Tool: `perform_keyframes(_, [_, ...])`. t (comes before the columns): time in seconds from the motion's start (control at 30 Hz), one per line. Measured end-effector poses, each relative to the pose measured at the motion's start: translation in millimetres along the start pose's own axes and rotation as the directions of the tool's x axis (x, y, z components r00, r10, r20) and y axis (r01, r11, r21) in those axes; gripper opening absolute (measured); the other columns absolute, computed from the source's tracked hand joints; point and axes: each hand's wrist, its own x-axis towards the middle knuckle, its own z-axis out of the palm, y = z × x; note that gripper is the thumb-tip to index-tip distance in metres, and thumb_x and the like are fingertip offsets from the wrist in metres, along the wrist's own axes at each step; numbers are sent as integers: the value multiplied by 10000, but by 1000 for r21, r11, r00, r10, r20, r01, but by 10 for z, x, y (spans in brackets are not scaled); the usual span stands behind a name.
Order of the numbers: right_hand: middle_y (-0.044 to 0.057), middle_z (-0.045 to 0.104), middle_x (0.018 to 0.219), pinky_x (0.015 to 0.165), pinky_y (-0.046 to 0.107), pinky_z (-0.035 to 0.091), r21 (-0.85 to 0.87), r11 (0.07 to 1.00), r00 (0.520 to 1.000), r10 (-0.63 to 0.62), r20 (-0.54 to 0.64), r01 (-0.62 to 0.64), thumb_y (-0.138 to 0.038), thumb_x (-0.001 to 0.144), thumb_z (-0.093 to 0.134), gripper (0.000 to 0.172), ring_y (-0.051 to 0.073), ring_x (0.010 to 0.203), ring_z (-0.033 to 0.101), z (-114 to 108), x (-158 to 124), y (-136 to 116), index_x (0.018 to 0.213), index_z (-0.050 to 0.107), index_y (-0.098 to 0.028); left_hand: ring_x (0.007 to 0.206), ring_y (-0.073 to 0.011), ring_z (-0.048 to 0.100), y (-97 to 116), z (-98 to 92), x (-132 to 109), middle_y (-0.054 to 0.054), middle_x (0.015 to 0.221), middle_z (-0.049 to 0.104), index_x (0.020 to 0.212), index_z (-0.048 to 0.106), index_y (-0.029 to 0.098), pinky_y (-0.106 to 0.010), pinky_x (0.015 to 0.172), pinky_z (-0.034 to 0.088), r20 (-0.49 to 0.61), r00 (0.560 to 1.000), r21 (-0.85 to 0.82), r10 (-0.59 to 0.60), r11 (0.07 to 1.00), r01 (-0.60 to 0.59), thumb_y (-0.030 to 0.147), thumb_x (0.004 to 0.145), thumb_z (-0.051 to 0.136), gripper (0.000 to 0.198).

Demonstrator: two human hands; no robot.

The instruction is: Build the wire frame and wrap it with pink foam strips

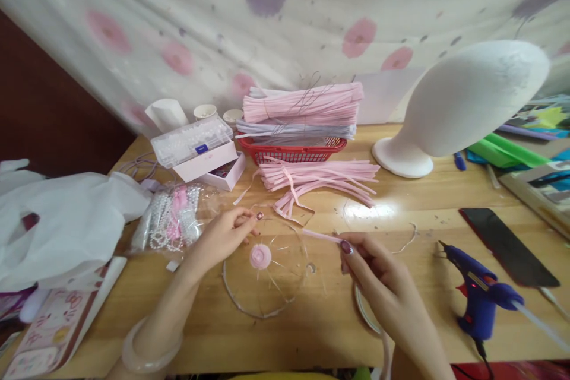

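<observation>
Soft, moderately bright indoor light, its source out of view, falls on the pale brown wood-grain tabletop [329,338], leaving a white patch of glare right of centre and a dimmer zone toward the near edge. Wide-angle distortion stretches the smooth white egg-shaped form [481,95] at upper right; slight blur softens the white flower-printed cloth [307,29] and the thin pale wire ring [262,315].

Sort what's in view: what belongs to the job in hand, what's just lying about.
Likely in use:
slim pink strip, in the right hand
round pink rosette
thin, pale round hoop
bundled pink fuzzy stems
blue plastic glue gun

Seemingly just lying about:
black rectangular phone
white plastic bag
smooth white head form
</observation>
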Motion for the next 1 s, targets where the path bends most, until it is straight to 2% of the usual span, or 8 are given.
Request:
perform_keyframes(0.17, [-6,512,628,519,231,395,89,996,992,8,-129,3,-522,947,557,403,127,589,488,-40,-16,98,708,617,-203,574,-187,722,200,-56,-109,-82,828,808,886,705,188,-300,560,571,36,998,-71,53,996,-50,314,804,583,194])
perform_keyframes(0.3, [-16,475,592,474,231,360,382,919,953,28,-301,94,-508,911,628,369,113,521,420,32,-1,76,708,622,-199,516,-158,686,411,-105,-474,-56,793,787,948,683,214,-268,513,568,-95,966,-163,241,953,-254,260,785,644,174])
perform_keyframes(0.43, [44,668,925,849,305,484,398,864,860,-73,-505,307,-411,901,676,251,193,915,622,61,28,-105,743,634,-220,685,-153,710,451,36,-733,-54,937,768,1003,554,226,-292,720,602,-157,978,-241,135,956,-170,323,886,616,164])
perform_keyframes(0.53, [40,694,1116,979,333,433,269,892,868,-220,-445,364,-365,946,626,227,219,1128,608,44,37,-205,761,649,-236,781,-178,704,357,153,-744,-74,1054,748,1134,505,228,-318,735,600,-91,992,-297,90,948,-113,335,887,610,289])
perform_keyframes(0.63, [41,701,1199,991,338,435,181,923,920,-287,-267,340,-362,959,610,229,230,1196,596,96,66,-204,770,652,-240,864,-216,701,260,209,-714,-78,1065,742,1349,408,252,-311,651,591,39,997,-394,71,918,-49,322,882,600,509])
perform_keyframes(0.73, [26,716,1110,960,321,456,270,928,964,-229,-132,258,-374,977,581,242,206,1110,630,242,95,-138,781,627,-241,895,-194,686,222,217,-715,-91,1141,721,1328,492,242,-297,721,567,116,988,-444,99,895,-38,280,881,582,458])
perform_keyframes(0.83, [-8,684,901,847,256,468,285,933,974,-196,-113,220,-371,993,559,227,157,926,632,395,86,-106,813,619,-247,786,-138,633,209,221,-706,-85,1143,706,1296,549,225,-264,707,512,160,979,-495,129,868,-34,275,884,587,416])
perform_keyframes(1.0, [-15,647,819,712,210,458,30,939,936,-338,-93,342,-304,1002,540,196,124,774,595,500,24,-272,847,640,-236,514,-79,341,167,257,-660,10,765,622,1209,594,204,-238,490,284,141,975,-583,173,810,-59,468,985,470,369])
